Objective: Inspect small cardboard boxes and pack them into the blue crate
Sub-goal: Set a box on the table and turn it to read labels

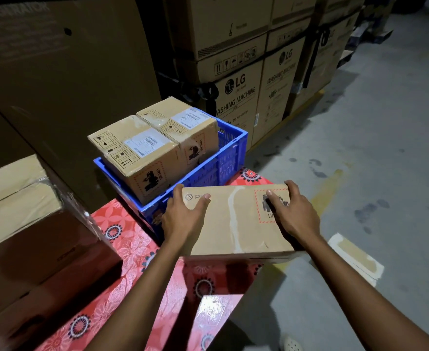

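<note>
Both hands hold one cardboard box (238, 224) just above the near right corner of the bench (132, 249), which is covered in a red flowered cloth. The left hand (183, 221) grips the box's left end, its thumb lying on the top face and its fingers (177, 189) curled over the edge. The right hand (294, 214) grips the right end the same way, thumb on a red-bordered print and fingers (291, 185) hooked over the far corner. The box lies flat, with a strip of tape running across its top, and its far edge is just beside the blue crate (233, 134).

The crate stands on the bench and already holds two boxes side by side, the nearer box (137, 153) and the farther box (180, 122), both rising above the rim with white labels on top. A big carton (31, 224) sits at the left of the bench. Washing machine cartons (236, 97) are stacked behind the crate. On the grey floor (385, 122) to the right lies a scrap of cardboard (355, 257).
</note>
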A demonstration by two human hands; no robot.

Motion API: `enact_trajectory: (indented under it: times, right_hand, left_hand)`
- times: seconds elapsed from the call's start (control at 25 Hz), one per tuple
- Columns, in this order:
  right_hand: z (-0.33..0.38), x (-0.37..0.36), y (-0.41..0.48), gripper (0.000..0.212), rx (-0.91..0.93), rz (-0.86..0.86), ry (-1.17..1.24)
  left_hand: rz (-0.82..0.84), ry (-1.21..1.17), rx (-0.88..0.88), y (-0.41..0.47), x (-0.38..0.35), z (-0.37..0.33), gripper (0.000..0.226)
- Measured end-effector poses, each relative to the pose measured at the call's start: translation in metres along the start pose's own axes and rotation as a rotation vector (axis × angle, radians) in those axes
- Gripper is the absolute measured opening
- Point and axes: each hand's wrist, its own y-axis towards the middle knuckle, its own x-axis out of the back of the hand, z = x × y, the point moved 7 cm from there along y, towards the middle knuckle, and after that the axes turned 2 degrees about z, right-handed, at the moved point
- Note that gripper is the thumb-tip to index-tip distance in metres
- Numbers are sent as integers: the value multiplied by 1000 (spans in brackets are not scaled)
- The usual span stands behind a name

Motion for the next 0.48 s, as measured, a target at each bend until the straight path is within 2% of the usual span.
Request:
enact_trajectory:
  times: [0.16,0.32,0.48]
  right_hand:
    - [-10,14,-44,54,-1,-103,128]
    - [-30,26,-52,52,-74,-191,306]
    - [-61,4,-60,64,-160,-202,368]
  left_hand:
    - [-109,-88,-68,-20,17,1,49]
    - [-162,-306,-88,-25,16,8,45]
    - [-93,-335,-48,-34,-16,39,36]
